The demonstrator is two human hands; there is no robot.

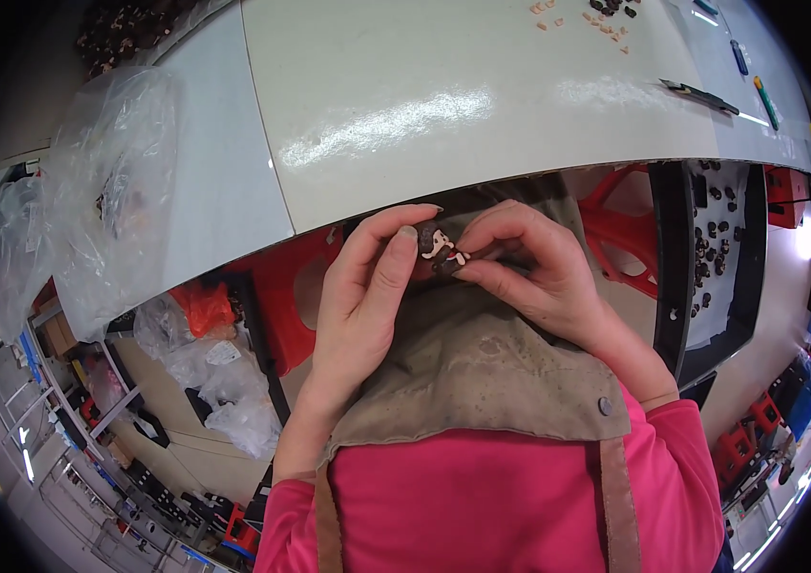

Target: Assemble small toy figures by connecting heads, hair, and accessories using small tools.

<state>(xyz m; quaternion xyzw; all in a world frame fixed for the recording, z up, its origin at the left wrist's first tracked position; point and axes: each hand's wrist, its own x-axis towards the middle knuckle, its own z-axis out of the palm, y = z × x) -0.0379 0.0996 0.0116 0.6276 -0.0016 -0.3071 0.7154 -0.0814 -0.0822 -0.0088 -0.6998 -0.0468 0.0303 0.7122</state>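
- A small figure (pixel 441 248), dark brown with a pale face and a bit of red, sat pinched between both hands just below the near edge of the table (pixel 482 105).
- The left hand (pixel 367 286) came up from the lower left, its thumb and forefinger closed on the figure's left side, near the dark head end.
- The right hand (pixel 539 267) reached in from the right with its fingers curled over; its fingertips gripped the figure's right and lower side.
- The two hands met at the figure, fingertips nearly touching, so the figure lay between them and slightly above the apron (pixel 482 372).
- The apron was a worn grey-brown cloth spread under the hands, with a metal stud at its right corner and brown straps running down over a pink top (pixel 482 506).
- Both wrists came out of pink sleeves at the lower edge of the view.
- On the far side of the table lay a scatter of small tan and dark pieces (pixel 596 17), well apart from the hands.
- A dark flat tool (pixel 701 95) and some pens (pixel 766 103) lay toward the table's far right.
- A clear plastic bag (pixel 109 181) stood at the table's left end.
- To the right, below the table, a dark tray (pixel 673 267) held more small dark pieces.
- Red stools (pixel 281 286) showed under the table edge behind the hands.
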